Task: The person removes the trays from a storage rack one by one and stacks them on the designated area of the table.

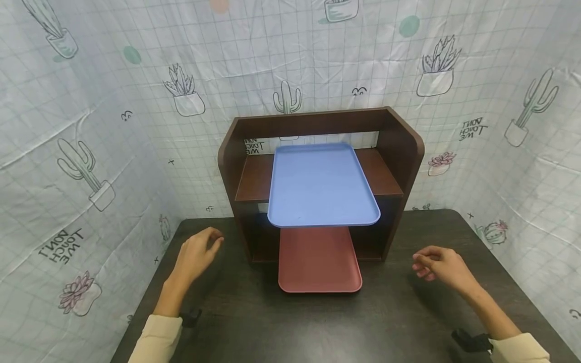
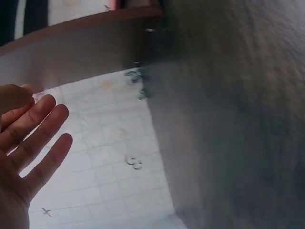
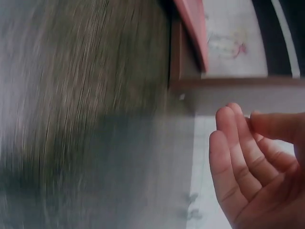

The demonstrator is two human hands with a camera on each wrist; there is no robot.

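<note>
A brown wooden shelf (image 1: pixel 392 146) stands at the back of the table. On its upper board lies a blue tray (image 1: pixel 321 186), its near end jutting out past the front. Below, a red tray (image 1: pixel 319 262) sticks out of the lower compartment toward me; its far part is hidden under the blue one. My left hand (image 1: pixel 196 254) hovers to the left of the shelf, fingers loosely bent and holding nothing. Off to the right, my right hand (image 1: pixel 442 267) is likewise bare, thumb near the fingertips. Neither hand touches the shelf or the trays.
The dark table (image 1: pixel 313 327) spreads out in front of the shelf. White cloth walls (image 1: pixel 218 55) with drawn cacti and grid lines enclose the table at the back and both sides. Dark wrist straps show near both sleeves.
</note>
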